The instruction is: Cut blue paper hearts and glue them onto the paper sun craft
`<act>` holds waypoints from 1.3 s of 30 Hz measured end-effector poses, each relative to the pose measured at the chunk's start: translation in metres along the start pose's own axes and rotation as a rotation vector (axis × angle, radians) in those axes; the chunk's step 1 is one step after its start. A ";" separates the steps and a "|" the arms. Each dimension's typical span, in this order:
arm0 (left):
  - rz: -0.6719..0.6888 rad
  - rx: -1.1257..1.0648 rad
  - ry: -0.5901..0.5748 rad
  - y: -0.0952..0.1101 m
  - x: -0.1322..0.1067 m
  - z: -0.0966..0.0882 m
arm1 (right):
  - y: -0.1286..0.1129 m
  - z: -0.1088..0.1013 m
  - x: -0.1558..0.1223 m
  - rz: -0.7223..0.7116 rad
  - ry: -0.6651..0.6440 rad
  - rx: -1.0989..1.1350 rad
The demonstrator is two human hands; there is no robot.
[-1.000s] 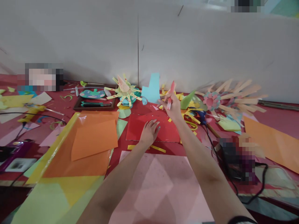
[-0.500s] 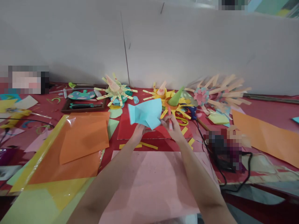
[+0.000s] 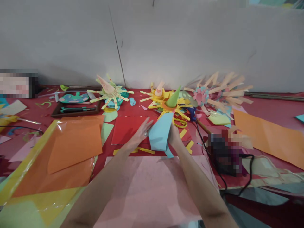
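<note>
A light blue paper sheet (image 3: 159,134) stands curled between my hands, above the red sheet (image 3: 128,128) and the far edge of the large pink sheet (image 3: 152,190). My left hand (image 3: 139,134) lies against its left side with the fingers stretched out. My right hand (image 3: 174,136) grips its right edge from behind; its fingers are mostly hidden by the paper. The pink pen held earlier is out of sight. Yellow strips (image 3: 142,149) lie just under my hands.
Paper flower crafts (image 3: 109,91) (image 3: 167,99) (image 3: 213,93) line the wall. Orange sheets lie left (image 3: 73,144) and right (image 3: 268,137). A dark tray (image 3: 76,109) sits at the back left. A black cable (image 3: 204,142) runs past a blurred dark object right of my hands.
The blue paper came from the back of the table down between my hands and is now curled upright. My left hand left the red sheet and lies against the paper.
</note>
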State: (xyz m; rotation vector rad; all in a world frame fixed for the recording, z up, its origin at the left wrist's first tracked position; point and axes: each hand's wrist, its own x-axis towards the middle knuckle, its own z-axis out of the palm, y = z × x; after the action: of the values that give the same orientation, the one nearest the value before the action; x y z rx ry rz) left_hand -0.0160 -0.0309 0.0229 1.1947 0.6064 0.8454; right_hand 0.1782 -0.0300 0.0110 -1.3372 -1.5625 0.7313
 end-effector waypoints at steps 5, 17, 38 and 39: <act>-0.049 0.145 0.056 -0.001 0.001 0.010 | -0.013 -0.006 -0.002 -0.032 -0.090 -0.059; -0.015 -0.121 0.895 -0.006 0.016 -0.013 | -0.023 0.002 -0.001 -0.109 -0.044 0.313; 0.126 -0.211 0.960 0.004 0.012 -0.015 | -0.011 -0.054 0.009 0.059 -0.055 -0.059; 0.108 -0.206 0.941 0.003 0.012 -0.014 | -0.009 -0.058 0.009 0.070 -0.088 -0.072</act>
State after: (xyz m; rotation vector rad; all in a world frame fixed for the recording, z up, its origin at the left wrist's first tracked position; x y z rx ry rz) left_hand -0.0206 -0.0128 0.0228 0.5911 1.1775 1.5321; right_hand 0.2276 -0.0310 0.0438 -1.4360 -1.6312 0.7928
